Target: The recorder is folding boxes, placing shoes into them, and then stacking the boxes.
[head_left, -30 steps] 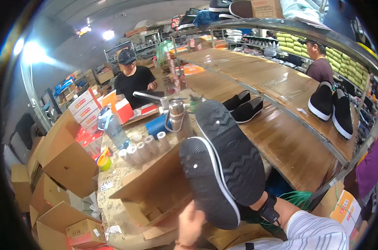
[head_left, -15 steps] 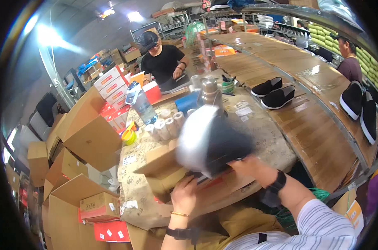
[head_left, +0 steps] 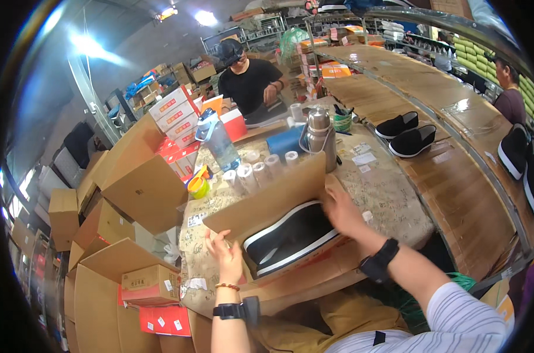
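Observation:
A pair of black shoes (head_left: 290,235) with white sole edges lies in an open shoe box (head_left: 302,266) in front of me, at the near edge of the table. The box's brown cardboard lid (head_left: 273,197) stands raised along the far side. My left hand (head_left: 226,256) is at the left end of the box, fingers apart, close to the lid's lower left corner. At the other end, my right hand (head_left: 342,210) rests against the lid's right edge with its fingers stretched out, beside the shoes. Neither hand holds a shoe.
Behind the lid stand tape rolls (head_left: 260,172), a water jug (head_left: 219,141) and a steel flask (head_left: 320,132). Large cartons (head_left: 140,188) crowd the left. More black shoes (head_left: 413,140) sit on a slatted wooden rack at right. A co-worker (head_left: 249,85) stands across the table.
The black shoes, blurred above the box before, now lie inside it. The lid has risen upright, and my right hand has moved from the shoes to the lid's edge.

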The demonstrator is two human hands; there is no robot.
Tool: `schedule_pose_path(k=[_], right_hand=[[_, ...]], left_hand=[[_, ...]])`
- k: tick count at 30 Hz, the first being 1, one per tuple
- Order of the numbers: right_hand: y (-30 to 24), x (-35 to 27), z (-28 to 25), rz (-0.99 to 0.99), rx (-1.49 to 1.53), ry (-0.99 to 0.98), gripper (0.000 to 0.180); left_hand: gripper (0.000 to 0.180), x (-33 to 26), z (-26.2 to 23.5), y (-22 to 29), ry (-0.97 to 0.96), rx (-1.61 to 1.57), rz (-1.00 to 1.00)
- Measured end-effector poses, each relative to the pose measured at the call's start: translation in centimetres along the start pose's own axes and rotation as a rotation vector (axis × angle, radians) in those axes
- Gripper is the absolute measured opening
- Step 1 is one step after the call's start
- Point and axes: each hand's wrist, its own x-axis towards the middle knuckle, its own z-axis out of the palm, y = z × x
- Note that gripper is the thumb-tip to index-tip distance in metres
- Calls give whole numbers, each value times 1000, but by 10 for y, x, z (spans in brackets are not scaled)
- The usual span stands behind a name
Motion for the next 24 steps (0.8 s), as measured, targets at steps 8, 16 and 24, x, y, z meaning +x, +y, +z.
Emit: schedule_pose_path(k=[8, 16, 24], right_hand=[[6, 5, -11, -24, 92, -480, 44], [-1, 7, -17, 487, 859, -591, 37], [-4, 60, -66, -453, 86, -722, 77]], left_hand=[[106, -6, -1, 63, -228, 369, -181], [85, -32, 21, 4, 306, -606, -65], [20, -17, -36, -14, -49, 366, 447]])
